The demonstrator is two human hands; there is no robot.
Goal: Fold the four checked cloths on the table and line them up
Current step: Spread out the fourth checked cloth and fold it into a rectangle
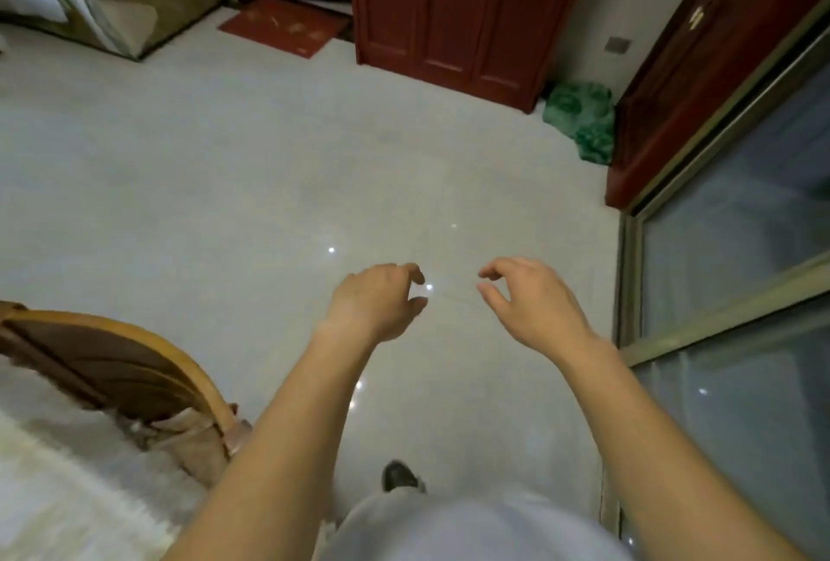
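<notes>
Left hand loosely curled, holding nothing | right hand likewise, fingers relaxed, nothing held | both raised over the floor | checked cloths, surface: I find neither in view | judgement: hands held forward ready to reach.

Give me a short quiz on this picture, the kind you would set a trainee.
1. True or false: the left hand is gripping a checked cloth.
2. What colour is the crumpled cloth on the floor beside the red wardrobe? A) green B) blue C) yellow
3. Fill in the gap: the right hand, its fingers loosely curled above the floor, holds ____.

Key: 1 false, since no checked cloth is in view; 2 A; 3 nothing.
</notes>
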